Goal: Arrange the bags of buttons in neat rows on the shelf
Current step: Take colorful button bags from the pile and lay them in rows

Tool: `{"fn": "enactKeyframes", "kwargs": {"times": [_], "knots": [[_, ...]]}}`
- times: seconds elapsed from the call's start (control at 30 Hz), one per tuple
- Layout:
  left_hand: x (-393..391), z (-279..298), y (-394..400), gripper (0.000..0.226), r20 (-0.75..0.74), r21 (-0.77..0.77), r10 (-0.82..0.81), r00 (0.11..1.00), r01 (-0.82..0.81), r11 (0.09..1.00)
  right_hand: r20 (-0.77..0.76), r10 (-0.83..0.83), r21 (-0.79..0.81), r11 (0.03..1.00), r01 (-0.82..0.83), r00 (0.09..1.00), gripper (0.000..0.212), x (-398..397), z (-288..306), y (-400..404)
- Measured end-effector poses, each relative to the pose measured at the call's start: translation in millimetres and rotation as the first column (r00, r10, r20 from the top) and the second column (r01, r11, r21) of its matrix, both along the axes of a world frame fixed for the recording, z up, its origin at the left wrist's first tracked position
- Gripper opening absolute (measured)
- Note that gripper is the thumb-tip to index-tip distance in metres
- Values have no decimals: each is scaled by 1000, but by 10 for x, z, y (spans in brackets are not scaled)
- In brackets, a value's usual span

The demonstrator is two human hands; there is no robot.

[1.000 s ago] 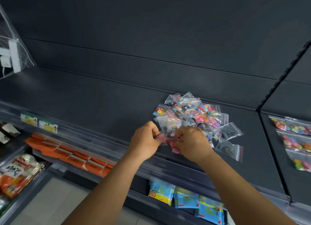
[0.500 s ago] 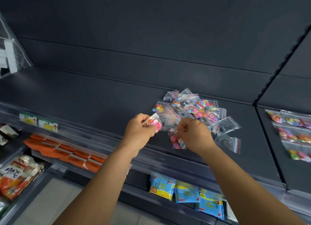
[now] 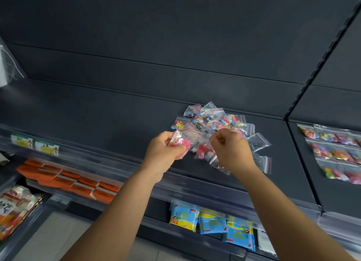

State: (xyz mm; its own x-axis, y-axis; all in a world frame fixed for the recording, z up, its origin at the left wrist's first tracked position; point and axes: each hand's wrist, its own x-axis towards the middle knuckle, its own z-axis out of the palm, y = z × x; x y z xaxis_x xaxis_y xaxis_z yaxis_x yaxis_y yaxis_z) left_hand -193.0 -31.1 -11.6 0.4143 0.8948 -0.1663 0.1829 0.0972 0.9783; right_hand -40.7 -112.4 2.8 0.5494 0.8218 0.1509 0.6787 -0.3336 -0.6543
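Note:
A loose pile of small clear zip bags of coloured buttons (image 3: pixel 216 120) lies on the dark shelf (image 3: pixel 97 112), right of its middle. My left hand (image 3: pixel 162 153) pinches one bag with pink buttons (image 3: pixel 180 142) at the pile's near left edge. My right hand (image 3: pixel 232 151) is curled and holds the top of another bag with red and blue buttons (image 3: pixel 204 153), which hangs blurred just above the shelf between both hands. A few bags lie under and behind my right hand.
On the neighbouring shelf to the right, button bags lie in rows (image 3: pixel 336 153). A clear price rail (image 3: pixel 88 159) runs along the shelf front. Below are orange packs (image 3: pixel 68 180), blue packets (image 3: pixel 213 223) and snack bags (image 3: pixel 15 208).
My hands have pulled two bags apart from the pile's front. The left hand lifted its bag up and left; the right hand raised its bag off the shelf.

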Motion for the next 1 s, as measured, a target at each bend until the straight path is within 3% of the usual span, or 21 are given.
{"fn": "enactKeyframes", "kwargs": {"times": [0.17, 0.3, 0.4, 0.5, 0.67, 0.83, 1.0], "knots": [[160, 65, -73, 21, 73, -14, -96, 993, 98, 995, -289, -14, 112, 993, 48, 957, 15, -34, 129, -14], [342, 109, -120, 25, 72, 26, -137, 988, 135, 990, -592, 99, 181, 983, 13, 800, 12, -40, 168, -64], [451, 147, -143, 25, 75, 40, -184, 980, 181, 983, -633, 140, 190, 982, -22, 762, 6, 10, 182, -113], [530, 184, -121, 26, 70, 49, -216, 974, 213, 976, -639, 80, 171, 984, 40, 765, 4, 102, 193, -158], [631, 266, -53, 27, 322, -135, -70, 944, 119, 984, -659, 0, 178, 972, 156, 752, 13, 301, 204, -258], [824, 214, -222, 13, 181, -142, -283, 942, 310, 940, -665, 1, 225, 954, 199, 747, 13, 459, 235, -372], [1154, 301, -371, 9, 167, 8, -282, 945, 285, 959, -725, -6, 248, 931, 269, 689, 16, 670, 271, -586]]}}
